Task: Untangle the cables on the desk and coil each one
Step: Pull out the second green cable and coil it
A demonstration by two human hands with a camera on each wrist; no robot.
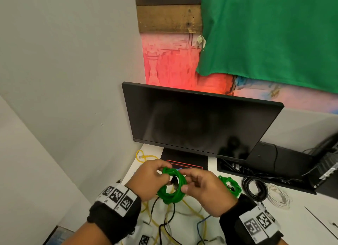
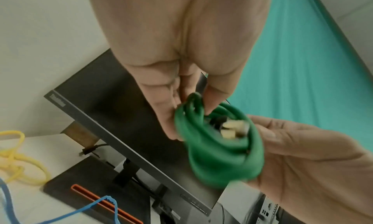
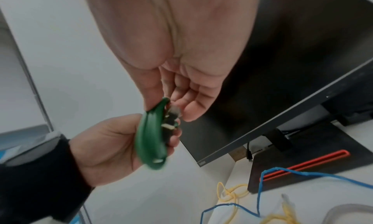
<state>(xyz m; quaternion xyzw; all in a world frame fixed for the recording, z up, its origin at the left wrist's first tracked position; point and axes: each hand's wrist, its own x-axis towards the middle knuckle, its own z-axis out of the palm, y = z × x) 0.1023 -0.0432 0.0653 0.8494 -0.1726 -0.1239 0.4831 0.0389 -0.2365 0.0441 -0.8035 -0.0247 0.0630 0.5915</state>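
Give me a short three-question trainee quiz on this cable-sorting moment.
1. True or false: the green coil lies flat on the desk.
2. Which hands hold it? A) left hand only B) right hand only C) both
3. Fill in: beside the second green coil lie a black coil and a ____ coil.

Key: 1 false, it is held up in front of the monitor. 2 C. 3 white.

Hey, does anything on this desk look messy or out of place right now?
Yes: loose yellow cable, black cable and blue cable cross in a tangle on the desk, below the green coil both hands hold.
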